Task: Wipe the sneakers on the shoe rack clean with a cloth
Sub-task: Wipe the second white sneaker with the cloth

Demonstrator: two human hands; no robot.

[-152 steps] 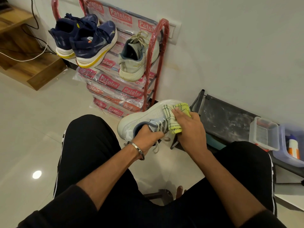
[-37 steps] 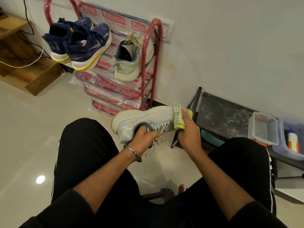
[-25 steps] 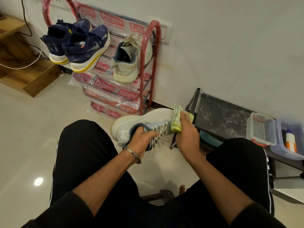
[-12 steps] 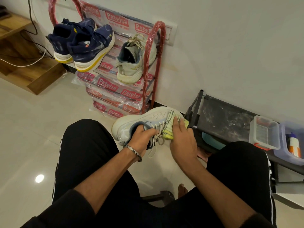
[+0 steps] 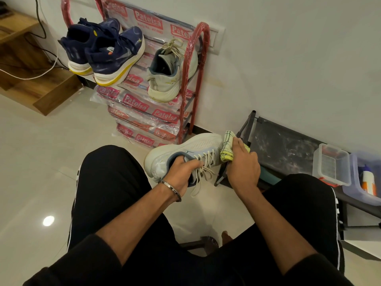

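— How many sneakers do we count?
— Four: two navy sneakers and one pale sneaker on the red shoe rack, plus the white mesh sneaker held above our knees.
— And our hands?
— Our left hand grips its padded collar by the laces. Our right hand holds one bunched yellow cloth against the shoe's toe side.
— Anything else?
— Two clear plastic boxes on a low dark shelf.
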